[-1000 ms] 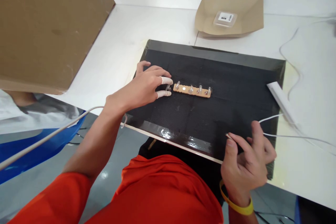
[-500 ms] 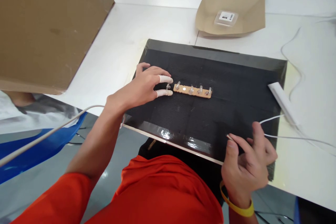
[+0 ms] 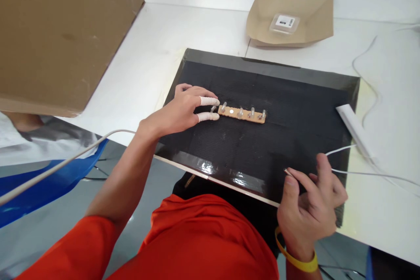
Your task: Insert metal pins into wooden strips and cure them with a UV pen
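My left hand (image 3: 187, 107) reaches over the black mat, white covers on its thumb and index finger. Between those two fingertips sits a small clear tube-like piece (image 3: 213, 108), seemingly pinched across the gap. The fingertips are at the left end of a tan strip (image 3: 246, 116), which bears several short clear tubes, small shiny bits and a white dot. Near the mat's front right, palm turned up, my right hand (image 3: 310, 203) pinches a tiny metallic piece (image 3: 286, 171) between thumb and index finger. Its exact kind is too small to tell.
The black mat (image 3: 295, 109) lies on a white table. Behind it stands a brown paper tray (image 3: 313, 22) with a clear labelled box (image 3: 285, 23). A white bar (image 3: 354, 131) and cables lie at right. A large brown board (image 3: 62, 35) occupies the left.
My left hand has shifted slightly right, bringing its fingertips and the small clear piece up to the strip's left end. My right hand stays nearly still with its metallic piece.
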`<state>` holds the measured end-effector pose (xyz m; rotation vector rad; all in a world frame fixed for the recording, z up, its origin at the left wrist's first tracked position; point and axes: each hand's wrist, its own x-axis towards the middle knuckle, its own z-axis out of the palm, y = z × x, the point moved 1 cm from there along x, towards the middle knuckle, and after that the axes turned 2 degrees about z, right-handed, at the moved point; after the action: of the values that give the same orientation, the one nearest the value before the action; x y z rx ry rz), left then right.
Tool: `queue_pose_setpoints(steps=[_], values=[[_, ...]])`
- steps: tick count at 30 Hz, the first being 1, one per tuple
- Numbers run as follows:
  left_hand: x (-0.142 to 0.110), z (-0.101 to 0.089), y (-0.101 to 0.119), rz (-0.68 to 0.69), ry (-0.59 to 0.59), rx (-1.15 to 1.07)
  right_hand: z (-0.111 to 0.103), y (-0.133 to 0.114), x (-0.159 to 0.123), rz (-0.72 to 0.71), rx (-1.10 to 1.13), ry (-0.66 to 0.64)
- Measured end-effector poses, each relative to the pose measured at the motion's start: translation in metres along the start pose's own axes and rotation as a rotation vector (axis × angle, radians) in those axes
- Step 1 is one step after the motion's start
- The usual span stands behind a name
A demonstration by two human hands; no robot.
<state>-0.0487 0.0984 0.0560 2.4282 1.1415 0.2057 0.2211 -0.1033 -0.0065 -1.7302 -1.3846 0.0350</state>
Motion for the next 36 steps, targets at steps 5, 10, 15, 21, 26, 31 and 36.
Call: queue_pose_setpoints(steps=[5,10,15,21,26,31,36], values=[[0.0,-0.001,0.002,0.015,0.027,-0.088,0.0,0.0,-0.001,0.013,-0.006,-0.005],[-0.003,0.0,0.002,-0.01,0.079,-0.079,0.0,-0.001,0.0,0.006,0.004,-0.001],[-0.005,0.007,-0.002,-0.028,0.124,-0.056,0.0,0.0,0.0,0.003,0.009,0.003],[-0.001,0.013,-0.005,-0.029,0.125,-0.075,0.0,0.0,-0.001,0.018,0.002,-0.008],[0.002,0.014,-0.007,-0.044,0.12,-0.091,0.0,0.002,-0.003,0.028,-0.014,-0.014],[0.004,0.014,-0.008,-0.041,0.136,-0.103,-0.001,0.003,-0.002,0.015,-0.003,-0.032],[0.003,0.015,-0.007,-0.036,0.138,-0.116,0.0,0.002,-0.002,0.01,0.008,-0.025]])
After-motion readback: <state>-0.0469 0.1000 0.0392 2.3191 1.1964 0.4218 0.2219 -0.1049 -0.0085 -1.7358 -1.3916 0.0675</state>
